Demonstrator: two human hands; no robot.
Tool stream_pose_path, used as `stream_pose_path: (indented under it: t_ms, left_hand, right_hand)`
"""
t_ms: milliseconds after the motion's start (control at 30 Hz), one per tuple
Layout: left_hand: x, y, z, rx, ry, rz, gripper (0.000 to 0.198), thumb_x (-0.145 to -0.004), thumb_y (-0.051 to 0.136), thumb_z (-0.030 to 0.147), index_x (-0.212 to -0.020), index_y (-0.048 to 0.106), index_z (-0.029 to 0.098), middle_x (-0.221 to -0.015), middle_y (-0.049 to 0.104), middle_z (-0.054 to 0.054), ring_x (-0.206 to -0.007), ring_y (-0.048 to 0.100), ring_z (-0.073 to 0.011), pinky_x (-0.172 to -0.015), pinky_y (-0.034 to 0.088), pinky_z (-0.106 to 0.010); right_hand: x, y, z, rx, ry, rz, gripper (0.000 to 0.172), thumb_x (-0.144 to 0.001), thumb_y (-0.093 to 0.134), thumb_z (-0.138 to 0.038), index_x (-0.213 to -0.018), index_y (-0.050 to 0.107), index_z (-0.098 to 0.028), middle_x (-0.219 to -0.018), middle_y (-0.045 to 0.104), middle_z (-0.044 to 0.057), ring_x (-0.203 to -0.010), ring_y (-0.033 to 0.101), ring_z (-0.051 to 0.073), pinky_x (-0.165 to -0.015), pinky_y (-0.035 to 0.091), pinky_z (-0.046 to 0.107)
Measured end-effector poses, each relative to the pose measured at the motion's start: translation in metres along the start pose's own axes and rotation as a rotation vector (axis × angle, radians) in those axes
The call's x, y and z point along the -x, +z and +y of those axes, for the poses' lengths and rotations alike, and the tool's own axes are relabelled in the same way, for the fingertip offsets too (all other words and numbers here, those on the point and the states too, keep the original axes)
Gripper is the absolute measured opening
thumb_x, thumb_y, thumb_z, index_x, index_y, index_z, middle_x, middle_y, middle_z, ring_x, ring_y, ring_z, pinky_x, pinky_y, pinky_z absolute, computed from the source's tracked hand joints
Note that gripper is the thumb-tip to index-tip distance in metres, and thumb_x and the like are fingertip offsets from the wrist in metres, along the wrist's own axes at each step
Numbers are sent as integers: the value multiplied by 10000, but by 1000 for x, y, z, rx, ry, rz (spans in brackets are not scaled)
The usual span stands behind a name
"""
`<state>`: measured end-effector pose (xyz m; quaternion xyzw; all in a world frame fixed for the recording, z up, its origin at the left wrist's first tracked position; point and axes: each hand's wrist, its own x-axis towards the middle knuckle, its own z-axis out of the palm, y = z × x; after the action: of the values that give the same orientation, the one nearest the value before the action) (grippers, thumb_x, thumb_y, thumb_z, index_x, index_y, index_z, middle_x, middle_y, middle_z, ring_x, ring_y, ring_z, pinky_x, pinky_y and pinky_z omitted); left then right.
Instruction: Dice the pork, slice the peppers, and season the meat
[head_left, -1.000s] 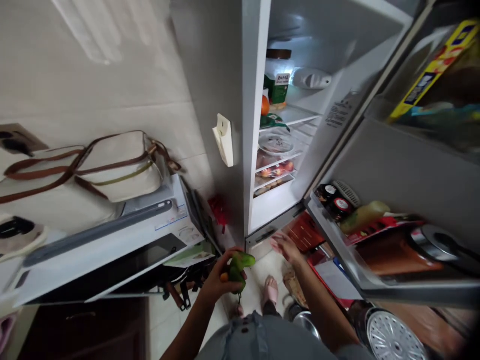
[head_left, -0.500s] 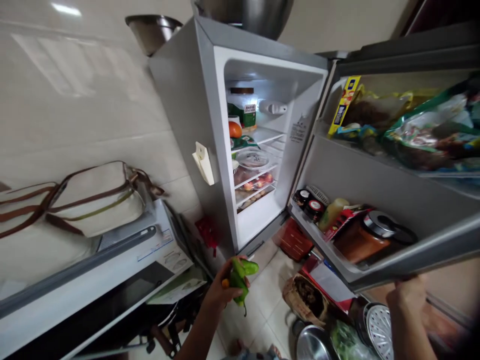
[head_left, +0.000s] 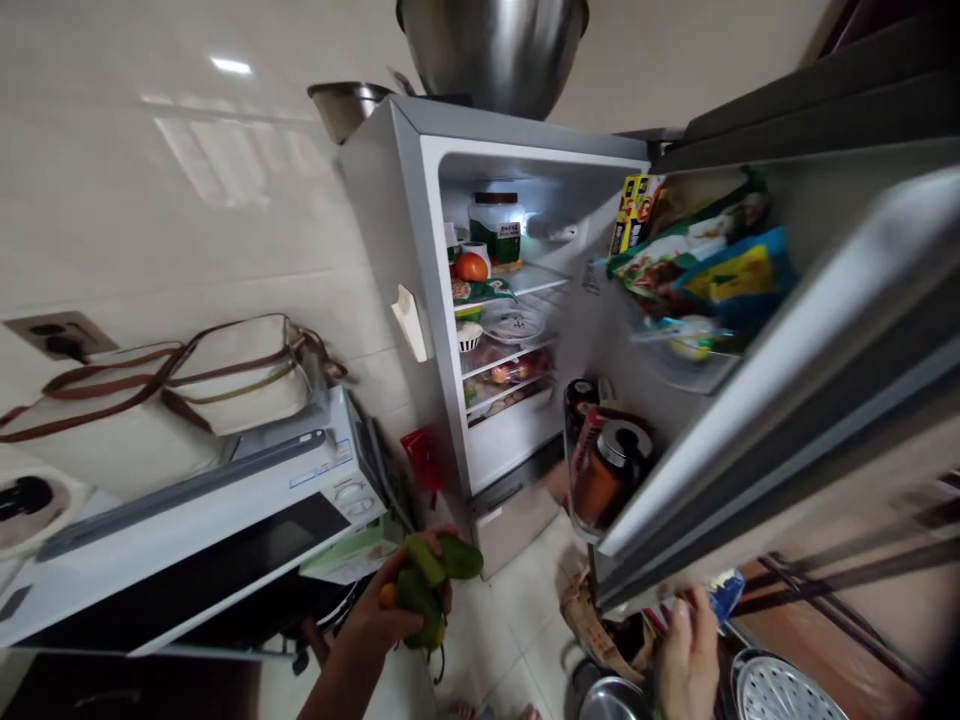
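Note:
My left hand (head_left: 382, 620) is closed around a bunch of green peppers (head_left: 431, 580) with a small orange one among them, held low in front of the open fridge (head_left: 420, 250). My right hand (head_left: 686, 660) is at the lower edge of the fridge door (head_left: 787, 400), touching it from below. The door stands half swung, its shelves packed with packets (head_left: 697, 260) and jars (head_left: 611, 470). Inside the fridge I see a tomato (head_left: 471, 267), a green-labelled jar (head_left: 496, 228), a plate and trays of food.
A microwave (head_left: 225, 520) sits at the left with a cream bag (head_left: 225, 375) on top. Steel bowls (head_left: 495, 45) stand on the fridge. Pots, a steel lid (head_left: 780, 690) and a basket (head_left: 592, 625) crowd the floor under the door.
The fridge door has swung inward toward the fridge. My right hand moved left along the door's lower edge. My left hand with the peppers dropped slightly.

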<state>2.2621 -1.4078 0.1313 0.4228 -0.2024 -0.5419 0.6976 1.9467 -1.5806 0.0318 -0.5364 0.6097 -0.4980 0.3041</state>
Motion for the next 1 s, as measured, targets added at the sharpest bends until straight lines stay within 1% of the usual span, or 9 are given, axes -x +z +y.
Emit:
stream_pose_path:
  t_ms: [200, 300, 433, 533, 600, 667, 800, 900, 1000]
  left_hand:
    - [3, -16, 18, -31, -34, -226, 586, -464, 672, 69, -1033, 627, 197, -1205, 610, -131, -728, 642, -218, -523, 534, -313]
    - [-5, -26, 17, -44, -90, -359, 568, -481, 731, 103, -1027, 620, 210, -1237, 589, -119, -706, 634, -194, -542, 531, -316]
    - [-22, -28, -2, -98, -234, -546, 554, -535, 788, 217, -1062, 618, 232, -1201, 601, -104, -689, 625, -182, -531, 505, -288]
    - [-33, -17, -31, -150, -388, -664, 577, -567, 789, 250, -1113, 605, 240, -1146, 615, -92, -707, 624, -180, -569, 520, -287]
    - [-35, -4, -53, -160, -488, -760, 623, -587, 784, 262, -1174, 573, 254, -1163, 604, -94, -784, 636, -203, -606, 532, -292]
    - [-32, 12, -75, -158, -558, -888, 654, -607, 778, 273, -1217, 541, 268, -1228, 573, -106, -843, 636, -218, -616, 537, -294]
    - [-16, 59, -116, -137, -669, -1123, 657, -585, 795, 270, -1193, 545, 261, -1307, 535, -120, -820, 648, -213, -622, 545, -311]
    - [12, 106, -140, -126, -836, -1166, 632, -547, 801, 240, -1134, 566, 242, -1220, 604, -108, -787, 658, -229, -548, 532, -289]
    - [55, 162, -165, -178, -980, -1099, 633, -541, 774, 163, -1136, 562, 215, -1083, 668, -96, -799, 668, -243, -541, 527, -276]
  right_hand:
    - [61, 66, -37, -135, -112, -291, 564, -902, 469, -556, -1307, 538, -169, -1392, 496, 170, -1316, 430, 299, -1109, 314, 504]
    - [90, 83, -67, -247, -5, -545, 523, -893, 506, -569, -1279, 574, -223, -1371, 528, 153, -1247, 512, 287, -1023, 425, 473]
    - [115, 72, -97, -590, 329, -754, 576, -883, 500, -630, -1323, 514, -259, -1259, 590, 127, -931, 652, 207, -796, 540, 402]
    - [127, 46, -99, -702, 393, -794, 564, -844, 603, -594, -1290, 531, -258, -1108, 630, 74, -805, 645, 151, -699, 530, 315]
    - [137, 26, -92, -679, 356, -714, 564, -789, 708, -525, -1251, 548, -243, -981, 630, 31, -740, 620, 117, -645, 497, 255]
    - [148, 4, -82, -646, 335, -571, 576, -746, 768, -476, -1218, 551, -227, -914, 612, 3, -716, 591, 94, -631, 476, 228]
    - [175, -48, -71, -663, 382, -316, 559, -730, 773, -492, -1167, 566, -210, -942, 627, 10, -751, 589, 99, -632, 482, 217]
    - [198, -101, -70, -730, 463, -88, 479, -750, 757, -483, -1116, 615, -209, -965, 649, 17, -743, 600, 97, -629, 486, 211]
    - [226, -170, -68, -918, 542, 227, 468, -714, 790, -471, -1063, 646, -195, -900, 660, 13, -682, 595, 87, -623, 499, 215]
